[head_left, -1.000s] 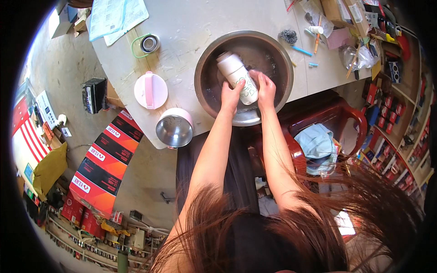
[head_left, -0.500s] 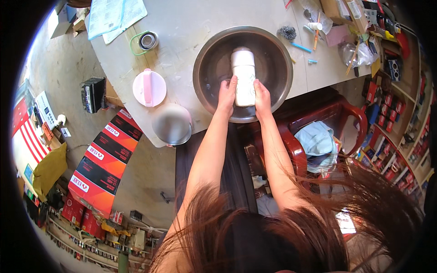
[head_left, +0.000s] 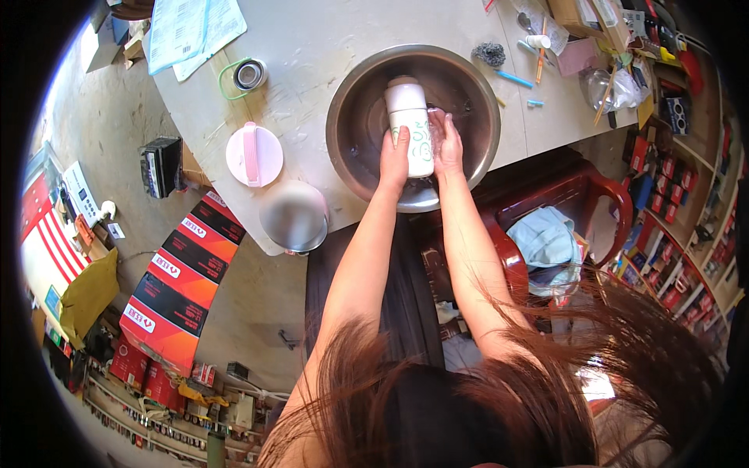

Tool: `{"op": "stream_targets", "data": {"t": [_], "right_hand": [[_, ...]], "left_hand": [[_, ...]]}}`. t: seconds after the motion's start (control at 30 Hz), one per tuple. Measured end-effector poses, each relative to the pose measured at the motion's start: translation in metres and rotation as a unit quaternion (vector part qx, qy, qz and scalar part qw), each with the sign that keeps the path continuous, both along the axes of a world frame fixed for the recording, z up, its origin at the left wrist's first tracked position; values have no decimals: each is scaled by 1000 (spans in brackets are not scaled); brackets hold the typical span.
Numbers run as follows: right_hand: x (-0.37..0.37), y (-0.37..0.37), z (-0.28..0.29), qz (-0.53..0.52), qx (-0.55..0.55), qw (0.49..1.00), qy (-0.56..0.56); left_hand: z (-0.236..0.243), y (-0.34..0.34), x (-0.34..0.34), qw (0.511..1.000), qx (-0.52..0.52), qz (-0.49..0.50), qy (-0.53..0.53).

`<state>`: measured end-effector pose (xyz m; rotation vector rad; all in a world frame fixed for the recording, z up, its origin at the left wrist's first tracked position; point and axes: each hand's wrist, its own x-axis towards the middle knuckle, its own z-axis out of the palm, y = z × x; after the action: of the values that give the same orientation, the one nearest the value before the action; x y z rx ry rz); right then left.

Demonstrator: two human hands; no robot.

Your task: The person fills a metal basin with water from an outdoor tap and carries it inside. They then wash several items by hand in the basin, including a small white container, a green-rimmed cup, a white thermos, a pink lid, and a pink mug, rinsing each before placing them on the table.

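A white bottle [head_left: 421,148] with a darker top and green markings is held tilted over a wide metal basin [head_left: 474,109] on the table. My left hand [head_left: 395,161] grips its left side near the lower end, thumb lying along it. On the other side, my right hand [head_left: 448,144] is cupped beside the bottle, its fingers extended and looking wet; whether it touches the bottle is hard to tell. Left of the basin lie a round pink lid [head_left: 267,156] with a strap handle and a metal-lined container [head_left: 294,217], standing close to the table edge.
A small metal cup-like piece with a green loop [head_left: 250,76] and papers [head_left: 195,35] are at the far left. A steel scourer [head_left: 490,54] and blue pens [head_left: 515,79] lie right of the basin. A red chair [head_left: 507,257] with cloth stands at the right.
The bottle has turned so its green markings face up, and leans slightly left. My right hand has shifted from gripping its side to a cupped, spread pose beside it.
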<state>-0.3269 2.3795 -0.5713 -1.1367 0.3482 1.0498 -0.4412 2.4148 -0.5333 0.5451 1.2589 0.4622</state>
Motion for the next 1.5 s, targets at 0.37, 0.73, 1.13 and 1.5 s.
{"op": "stream_targets", "data": {"t": [0.37, 0.73, 1.13, 1.5], "right_hand": [[-36, -23, 80, 94, -133, 951, -262], [8, 27, -8, 131, -191, 960, -159], [23, 41, 32, 302, 61, 951, 38], [16, 35, 42, 229, -129, 965, -20]], "left_hand": [[4, -1, -9, 1000, 1, 16, 6], [-5, -7, -2, 980, 141, -117, 79], [13, 6, -14, 979, 7, -162, -124], [25, 3, -21, 968, 148, -193, 54]]}}
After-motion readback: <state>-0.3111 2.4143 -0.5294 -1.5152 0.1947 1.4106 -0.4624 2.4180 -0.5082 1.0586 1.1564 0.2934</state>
